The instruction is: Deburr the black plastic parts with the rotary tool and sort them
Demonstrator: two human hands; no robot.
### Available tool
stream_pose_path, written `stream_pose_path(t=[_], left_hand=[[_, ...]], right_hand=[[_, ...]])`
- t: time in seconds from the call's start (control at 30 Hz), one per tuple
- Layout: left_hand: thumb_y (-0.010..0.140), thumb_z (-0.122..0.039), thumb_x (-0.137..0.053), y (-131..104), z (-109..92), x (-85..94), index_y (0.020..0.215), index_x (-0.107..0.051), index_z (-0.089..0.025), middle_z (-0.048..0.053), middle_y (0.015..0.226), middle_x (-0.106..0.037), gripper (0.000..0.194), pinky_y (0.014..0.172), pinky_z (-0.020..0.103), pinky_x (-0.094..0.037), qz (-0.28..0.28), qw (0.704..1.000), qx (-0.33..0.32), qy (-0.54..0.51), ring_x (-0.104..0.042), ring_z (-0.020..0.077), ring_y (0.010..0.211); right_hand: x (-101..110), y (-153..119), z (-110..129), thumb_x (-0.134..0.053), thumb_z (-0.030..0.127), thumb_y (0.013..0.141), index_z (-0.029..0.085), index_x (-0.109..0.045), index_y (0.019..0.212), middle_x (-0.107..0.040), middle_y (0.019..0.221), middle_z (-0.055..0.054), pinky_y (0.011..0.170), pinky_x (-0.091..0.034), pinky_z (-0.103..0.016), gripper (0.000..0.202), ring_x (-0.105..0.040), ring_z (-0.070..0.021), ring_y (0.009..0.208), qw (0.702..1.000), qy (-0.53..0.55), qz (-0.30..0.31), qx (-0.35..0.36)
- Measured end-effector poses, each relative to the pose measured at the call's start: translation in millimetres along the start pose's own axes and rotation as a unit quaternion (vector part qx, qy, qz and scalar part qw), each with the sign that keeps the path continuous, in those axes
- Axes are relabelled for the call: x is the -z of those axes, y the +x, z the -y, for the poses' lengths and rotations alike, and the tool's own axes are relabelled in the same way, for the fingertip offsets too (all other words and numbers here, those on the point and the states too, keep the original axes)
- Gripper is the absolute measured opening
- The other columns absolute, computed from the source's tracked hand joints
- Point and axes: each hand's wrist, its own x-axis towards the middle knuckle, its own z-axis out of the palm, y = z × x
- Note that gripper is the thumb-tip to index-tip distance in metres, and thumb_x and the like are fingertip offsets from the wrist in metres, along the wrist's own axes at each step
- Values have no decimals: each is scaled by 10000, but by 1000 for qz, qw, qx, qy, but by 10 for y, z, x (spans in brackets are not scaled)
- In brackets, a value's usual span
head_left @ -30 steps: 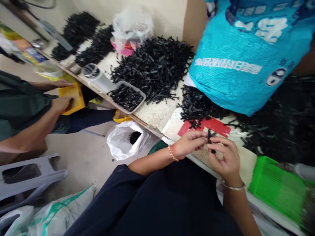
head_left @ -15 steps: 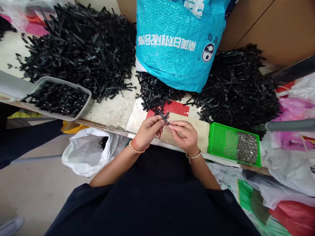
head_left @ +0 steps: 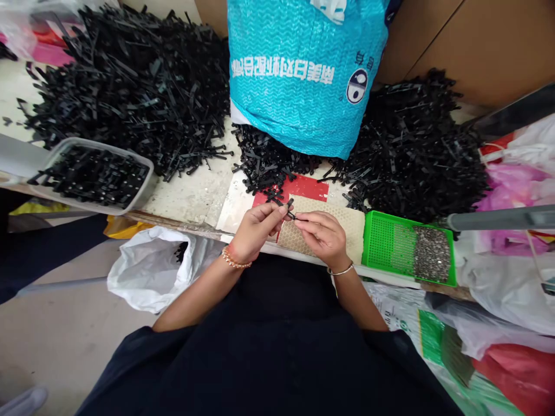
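Over the bench's front edge, my left hand [head_left: 255,230] pinches a slim black strip with a rounded end [head_left: 289,203] between thumb and fingers. A second dark strip seems to cross it, though the fingers hide much of the join. My right hand [head_left: 323,232] is closed too, its thumb and fingertips pinching the right end of the black piece. Beneath the hands lie a cream honeycomb-patterned mat [head_left: 353,225] and a red patch [head_left: 306,188]. Loose black strips [head_left: 271,156] are heaped just beyond.
Big piles of black strips rise at left [head_left: 143,86] and right [head_left: 416,144], with a blue woven bag [head_left: 295,98] between. A clear tub [head_left: 150,173] holds more strips. Small metal bits fill part of a green basket [head_left: 368,245]. A white sack [head_left: 130,277] hangs below.
The pinched black strips have turned slightly, and the crossed shape looks narrower. Both hands stay close together. The whole view has shifted a little.
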Motion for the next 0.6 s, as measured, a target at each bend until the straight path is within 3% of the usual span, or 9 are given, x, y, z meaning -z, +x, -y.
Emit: stream_pose_path(t=[0.13, 0.3, 0.47, 0.6], left_hand=[[779, -589, -892, 39, 43, 18, 752, -775, -176, -9, 601, -572, 430, 532, 247, -325, -6, 1000, 2, 15, -437, 97, 559], [744, -636, -905, 96, 97, 17, 741, -760, -181, 6, 659, -655, 477, 569, 244, -383, -8, 1000, -8, 16, -501, 99, 586], [773, -704, -851, 78, 238, 18, 827, -788, -155, 23, 668, -680, 555, 530, 237, -367, 52, 998, 18, 27, -551, 110, 578], [812, -717, -816, 132, 338, 126, 851, -788, -134, 18, 707, -676, 585, 571, 250, -394, 69, 997, -6, 45, -526, 100, 588]], right_hand=[[130, 59, 14, -685, 178, 992, 323, -788, 1200, -837, 1197, -19, 923, -691, -417, 274, -812, -192, 1053, 998, 11, 51, -22], [249, 485, -210, -661, 325, 1023, 270, -769, 1212, -811, 1233, -58, 1012, -640, -435, 225, -771, -216, 1131, 985, 15, 126, -120], [-122, 924, -757, -615, 267, 966, 172, -769, 1154, -790, 1160, -143, 979, -587, -454, 261, -731, -292, 1071, 948, -139, 251, -139], [-448, 1012, -1004, -590, 297, 938, 145, -755, 1070, -753, 1069, -173, 866, -555, -437, 260, -704, -323, 981, 903, -258, 320, -129]])
